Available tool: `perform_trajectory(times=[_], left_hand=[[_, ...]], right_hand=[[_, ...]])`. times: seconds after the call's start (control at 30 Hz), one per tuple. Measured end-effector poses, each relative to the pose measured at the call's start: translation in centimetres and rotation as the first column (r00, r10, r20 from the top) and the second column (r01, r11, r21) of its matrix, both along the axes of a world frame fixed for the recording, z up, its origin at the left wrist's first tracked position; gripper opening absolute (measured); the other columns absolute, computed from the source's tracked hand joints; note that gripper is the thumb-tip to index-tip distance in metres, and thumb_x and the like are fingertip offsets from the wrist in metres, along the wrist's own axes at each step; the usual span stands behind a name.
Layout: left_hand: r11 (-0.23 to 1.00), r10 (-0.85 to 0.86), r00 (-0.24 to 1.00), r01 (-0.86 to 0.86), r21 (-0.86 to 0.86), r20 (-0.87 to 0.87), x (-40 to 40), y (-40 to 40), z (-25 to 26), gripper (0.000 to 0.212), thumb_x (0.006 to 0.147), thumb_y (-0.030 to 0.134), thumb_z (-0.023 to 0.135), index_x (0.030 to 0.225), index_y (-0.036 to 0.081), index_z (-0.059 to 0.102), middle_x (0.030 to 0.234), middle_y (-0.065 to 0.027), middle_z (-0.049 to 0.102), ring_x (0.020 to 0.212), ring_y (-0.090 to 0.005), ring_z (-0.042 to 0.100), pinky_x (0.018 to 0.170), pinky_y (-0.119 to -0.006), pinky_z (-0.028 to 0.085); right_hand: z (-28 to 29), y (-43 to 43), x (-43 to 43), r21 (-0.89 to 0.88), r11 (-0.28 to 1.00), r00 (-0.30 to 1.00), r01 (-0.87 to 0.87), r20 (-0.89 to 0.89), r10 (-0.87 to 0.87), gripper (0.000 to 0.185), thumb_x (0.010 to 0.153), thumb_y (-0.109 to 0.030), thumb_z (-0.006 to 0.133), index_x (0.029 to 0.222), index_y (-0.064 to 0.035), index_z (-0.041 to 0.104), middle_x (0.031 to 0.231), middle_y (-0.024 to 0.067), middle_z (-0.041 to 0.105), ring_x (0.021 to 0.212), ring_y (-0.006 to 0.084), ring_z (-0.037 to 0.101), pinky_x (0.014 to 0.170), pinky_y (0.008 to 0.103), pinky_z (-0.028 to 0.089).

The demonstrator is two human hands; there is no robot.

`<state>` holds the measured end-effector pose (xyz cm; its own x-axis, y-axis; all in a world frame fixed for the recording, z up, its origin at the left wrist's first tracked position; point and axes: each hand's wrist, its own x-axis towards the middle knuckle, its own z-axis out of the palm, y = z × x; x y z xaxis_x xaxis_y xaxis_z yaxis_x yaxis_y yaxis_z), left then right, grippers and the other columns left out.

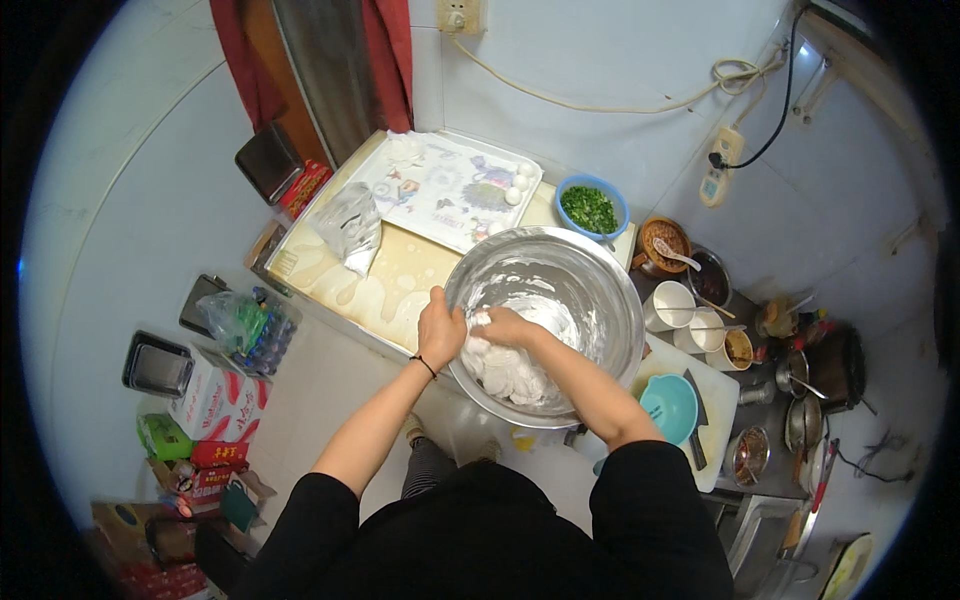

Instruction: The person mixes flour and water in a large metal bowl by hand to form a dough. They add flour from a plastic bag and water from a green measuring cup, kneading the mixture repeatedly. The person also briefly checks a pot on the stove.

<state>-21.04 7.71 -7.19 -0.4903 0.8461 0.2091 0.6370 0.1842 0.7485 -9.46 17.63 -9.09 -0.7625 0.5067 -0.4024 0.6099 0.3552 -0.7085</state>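
Note:
A large stainless steel bowl [619,292] stands before me at the table's front edge, tilted slightly, its inner wall smeared with white flour. White dough [510,375] lies along its near left side. My left hand [441,328] grips the bowl's left rim, the wrist wearing a dark band. My right hand [499,328] is inside the bowl, its fingers in the dough; the fingertips are partly hidden by it. Behind the bowl, a white patterned tray [427,214] holds several white round balls [513,196] and a heap of flour [405,150].
A plastic bag [351,225] lies on the table's left part. At the back right stands a blue bowl of chopped greens [589,210]. To the right are a white cutting board [720,405] with a teal bowl [667,409] and a knife [697,427], plus several seasoning containers [669,306].

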Motion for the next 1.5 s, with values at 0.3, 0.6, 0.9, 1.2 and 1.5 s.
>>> perform_trajectory(times=[0.3,0.6,0.9,1.2,1.5], left_hand=[[0.990,-0.095,0.995,0.097,-0.105,0.023,0.4,0.1,0.1,0.024,0.074,0.007,0.051,0.089,-0.003,0.034,0.071,-0.0272,0.053,0.069,-0.0430,0.053,0.061,-0.048,0.041],[0.982,-0.065,0.996,0.074,-0.173,0.056,0.6,0.8,0.5,0.025,0.073,0.008,0.050,0.090,-0.002,0.035,0.071,-0.0263,0.054,0.069,-0.0424,0.053,0.061,-0.049,0.042],[0.968,-0.206,0.977,0.211,-0.133,0.045,-1.3,3.2,0.6,0.022,0.073,0.007,0.048,0.089,-0.002,0.037,0.071,-0.0242,0.055,0.069,-0.0408,0.054,0.062,-0.048,0.042],[0.951,-0.289,0.944,0.303,-0.068,0.159,-0.8,3.3,0.4,0.019,0.074,0.004,0.046,0.088,-0.001,0.034,0.068,-0.0261,0.052,0.067,-0.0444,0.051,0.061,-0.052,0.037],[0.960,-0.244,0.960,0.259,-0.102,0.137,-1.4,3.3,0.2,0.021,0.074,0.004,0.046,0.089,-0.001,0.032,0.066,-0.0267,0.051,0.066,-0.0444,0.050,0.060,-0.052,0.037]], right_hand=[[2.5,-2.2,11.8,0.240,0.906,0.936,-0.349,0.054,0.347,0.050,0.063,-0.029,0.066,0.106,-0.0052,0.055,0.101,0.0197,0.053,0.096,0.0324,0.051,0.084,0.0367,0.040],[6.6,-3.7,3.1,0.460,0.855,0.900,-0.241,0.436,0.019,0.065,0.072,-0.051,0.053,0.122,-0.0120,0.042,0.120,0.0201,0.043,0.114,0.0345,0.038,0.091,0.0538,0.032],[4.0,-6.3,7.5,0.204,0.822,0.781,-0.532,0.493,0.383,0.074,0.070,-0.043,0.062,0.132,-0.0320,0.023,0.136,0.0263,0.013,0.122,0.0491,0.012,0.102,0.0488,0.014],[1.2,-7.1,6.7,0.493,0.736,0.841,-0.464,0.506,0.192,0.085,0.059,-0.011,0.068,0.130,-0.0310,0.026,0.126,0.0205,0.031,0.105,0.0451,0.037,0.070,0.0382,0.050],[-1.5,-2.8,1.9,0.480,0.863,0.833,-0.155,0.533,-0.146,0.065,0.064,-0.015,0.062,0.123,-0.0148,0.035,0.100,0.0200,0.050,0.087,0.0351,0.055,0.068,0.0367,0.049]])
